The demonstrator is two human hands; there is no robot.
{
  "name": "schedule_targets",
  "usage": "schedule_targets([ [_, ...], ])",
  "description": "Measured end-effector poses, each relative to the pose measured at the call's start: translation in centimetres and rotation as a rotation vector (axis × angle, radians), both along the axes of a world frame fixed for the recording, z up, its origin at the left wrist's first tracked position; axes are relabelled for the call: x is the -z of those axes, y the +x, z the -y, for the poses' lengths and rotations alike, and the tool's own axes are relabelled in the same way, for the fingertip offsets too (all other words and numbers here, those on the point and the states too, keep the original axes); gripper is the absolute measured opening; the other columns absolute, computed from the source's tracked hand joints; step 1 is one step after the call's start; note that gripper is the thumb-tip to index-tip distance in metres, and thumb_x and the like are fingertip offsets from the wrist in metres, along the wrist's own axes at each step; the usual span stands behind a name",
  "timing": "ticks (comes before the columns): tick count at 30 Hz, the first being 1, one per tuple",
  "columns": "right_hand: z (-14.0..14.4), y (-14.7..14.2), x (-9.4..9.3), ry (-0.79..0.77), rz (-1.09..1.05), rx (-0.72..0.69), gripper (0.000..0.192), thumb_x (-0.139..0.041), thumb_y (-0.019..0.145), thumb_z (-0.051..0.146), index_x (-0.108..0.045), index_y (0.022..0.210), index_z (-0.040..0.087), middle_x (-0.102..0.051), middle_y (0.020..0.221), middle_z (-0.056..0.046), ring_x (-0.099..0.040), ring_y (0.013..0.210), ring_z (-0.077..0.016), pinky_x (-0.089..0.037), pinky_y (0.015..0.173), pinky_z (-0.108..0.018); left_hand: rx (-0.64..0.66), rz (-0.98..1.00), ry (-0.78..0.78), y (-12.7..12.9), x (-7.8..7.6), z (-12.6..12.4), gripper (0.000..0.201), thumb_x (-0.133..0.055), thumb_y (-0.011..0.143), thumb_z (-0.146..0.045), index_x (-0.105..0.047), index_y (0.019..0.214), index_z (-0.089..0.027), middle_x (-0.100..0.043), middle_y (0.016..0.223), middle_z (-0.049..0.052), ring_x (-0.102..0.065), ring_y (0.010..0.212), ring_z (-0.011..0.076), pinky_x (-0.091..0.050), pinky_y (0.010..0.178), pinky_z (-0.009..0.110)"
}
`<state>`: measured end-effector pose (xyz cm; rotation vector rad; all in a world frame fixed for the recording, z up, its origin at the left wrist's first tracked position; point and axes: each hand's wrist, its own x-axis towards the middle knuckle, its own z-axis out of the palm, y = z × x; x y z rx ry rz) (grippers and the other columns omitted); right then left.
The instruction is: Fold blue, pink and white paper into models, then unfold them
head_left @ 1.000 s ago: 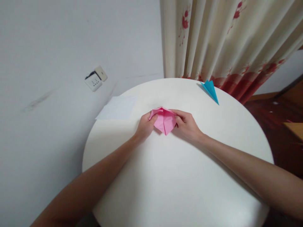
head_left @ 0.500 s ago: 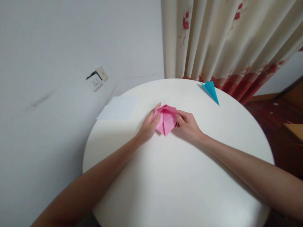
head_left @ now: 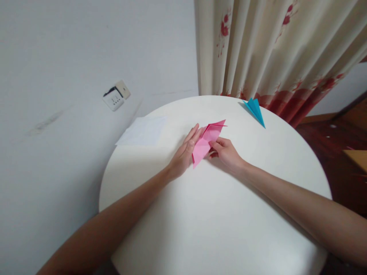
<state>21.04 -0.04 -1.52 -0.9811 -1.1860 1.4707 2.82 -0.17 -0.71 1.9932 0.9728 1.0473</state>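
A piece of pink origami paper [head_left: 207, 141], folded into several layers, is held slantwise just above the white round table [head_left: 218, 214]. My right hand [head_left: 226, 152] pinches its right side between thumb and fingers. Along its left edge lies my left hand [head_left: 185, 151], fingers fairly straight and thumb bent close to the paper, steadying it. Part of the left fingers is hidden by the paper. The pink piece has one pointed corner toward the upper right and another toward the lower left.
A blue folded paper plane [head_left: 255, 111] rests near the table's far right edge. White sheets [head_left: 142, 131] lie at the far left, by the wall with a socket [head_left: 114, 100]. A flowered curtain [head_left: 258, 49] hangs behind the table.
The pink paper has turned from facing me with a point down to a slanted, narrower shape. My left fingers have straightened along its edge; my right hand has shifted slightly down.
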Motion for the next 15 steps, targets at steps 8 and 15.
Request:
schedule_targets([
  [8, 0.11, 0.14, -0.34, -0.033, -0.106, -0.035, 0.025, -0.066, 0.079, 0.04, -0.064, 0.086, 0.016, -0.068, 0.08, -0.005, -0.061, 0.067, -0.0159, -0.047, 0.06, -0.029, -0.099, 0.464, -0.476, 0.55, 0.59, -0.69, 0.071, -0.058, 0.092, -0.05, -0.031, 0.151, -0.022, -0.055, 0.14, 0.018, -0.066, 0.109, 0.0255, -0.054, 0.089, 0.039],
  [15, 0.15, -0.05, -0.15, -0.011, -0.109, -0.037, 0.014, -0.067, 0.073, 0.031, -0.066, 0.083, 0.02, -0.069, 0.087, -0.004, -0.059, 0.079, -0.0189, -0.047, 0.071, -0.032, -0.041, 0.54, -0.618, 0.69, 0.28, -0.21, 0.045, -0.08, 0.075, -0.036, -0.066, 0.109, -0.011, -0.072, 0.103, 0.012, -0.068, 0.087, 0.0196, -0.052, 0.078, 0.03],
])
